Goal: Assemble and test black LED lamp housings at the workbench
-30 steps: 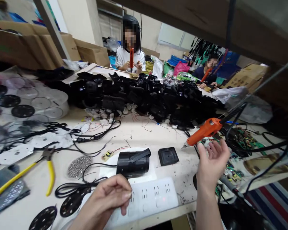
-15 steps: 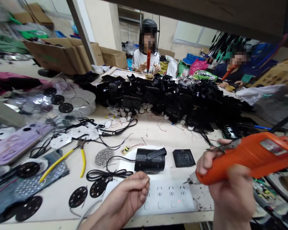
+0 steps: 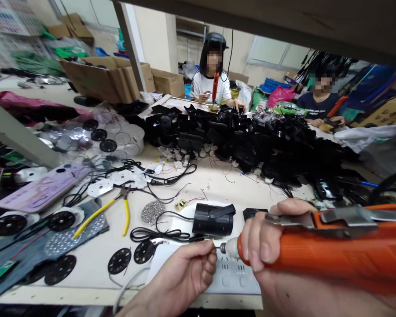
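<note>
My right hand [image 3: 264, 246] is wrapped round an orange electric screwdriver [image 3: 310, 246], held level with its bit pointing left. The bit meets the fingertips of my left hand [image 3: 191, 268], whose thumb and fingers are pinched together; whatever they hold is too small or hidden. Both hands are over a white power strip [image 3: 232, 279]. Just behind them a black cylindrical housing [image 3: 213, 220] with a strap and a cord lies on its side. A black square part [image 3: 251, 213] sits to its right, partly covered by my right hand.
A pile of small screws [image 3: 152, 212] and yellow-handled pliers [image 3: 125, 211] lie to the left, with black discs [image 3: 119, 260] nearer the edge. Farther left is a purple phone [image 3: 44, 187]. Black plastic parts [image 3: 218, 136] are heaped across the back. Two people sit beyond, with orange screwdrivers in front of them.
My right hand has taken hold of the hanging orange screwdriver and brought it left and down, its bit now at my left fingertips. The view has turned left.
</note>
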{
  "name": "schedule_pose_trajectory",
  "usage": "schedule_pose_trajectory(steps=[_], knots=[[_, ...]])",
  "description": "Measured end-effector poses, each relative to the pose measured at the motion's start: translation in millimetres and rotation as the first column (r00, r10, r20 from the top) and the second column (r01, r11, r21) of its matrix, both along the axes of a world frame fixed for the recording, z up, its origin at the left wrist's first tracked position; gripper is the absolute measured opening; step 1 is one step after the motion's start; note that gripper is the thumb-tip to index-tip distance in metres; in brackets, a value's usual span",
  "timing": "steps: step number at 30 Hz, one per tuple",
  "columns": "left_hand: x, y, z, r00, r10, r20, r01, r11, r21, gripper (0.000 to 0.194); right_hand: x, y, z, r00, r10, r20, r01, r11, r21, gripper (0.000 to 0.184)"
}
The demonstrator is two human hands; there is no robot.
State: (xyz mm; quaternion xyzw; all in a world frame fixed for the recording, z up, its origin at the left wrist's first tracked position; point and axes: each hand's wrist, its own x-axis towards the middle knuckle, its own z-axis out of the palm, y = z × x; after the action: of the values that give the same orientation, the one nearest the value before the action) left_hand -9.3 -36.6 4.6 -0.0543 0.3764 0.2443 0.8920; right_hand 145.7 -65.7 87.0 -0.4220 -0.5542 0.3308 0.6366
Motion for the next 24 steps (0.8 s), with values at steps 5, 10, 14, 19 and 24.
schedule_pose_trajectory(steps=[5, 10, 14, 19, 24], knots=[[2.9, -0.7, 3.1, 1.000, -0.025, 0.008, 0.024, 1.000, 0.009, 0.022, -16.5, -2.1, 12.4, 0.935, 0.115, -0.335, -0.107, 0.993, 0.040, 0.035], [5.9, -1.7, 3.8, 0.998, -0.055, 0.025, 0.055, 0.998, 0.011, 0.027, -19.2, -1.8, 12.4, 0.960, 0.093, -0.265, -0.095, 0.995, 0.006, 0.030], [9.6, -3.2, 3.2, 0.997, -0.076, 0.019, 0.076, 0.997, 0.008, 0.035, -15.4, 2.1, 6.0, 0.924, 0.190, -0.331, -0.178, 0.982, 0.066, 0.027], [12.5, -0.7, 4.0, 0.998, -0.058, 0.026, 0.057, 0.998, 0.021, 0.035, -9.7, 6.9, 4.1, 0.892, 0.291, -0.345, -0.271, 0.957, 0.106, 0.030], [-0.5, 6.8, 7.5, 0.945, -0.304, -0.124, 0.326, 0.910, 0.255, 0.063, -2.1, 21.8, 3.6, 0.899, 0.294, -0.326, -0.259, 0.955, 0.147, 0.043]])
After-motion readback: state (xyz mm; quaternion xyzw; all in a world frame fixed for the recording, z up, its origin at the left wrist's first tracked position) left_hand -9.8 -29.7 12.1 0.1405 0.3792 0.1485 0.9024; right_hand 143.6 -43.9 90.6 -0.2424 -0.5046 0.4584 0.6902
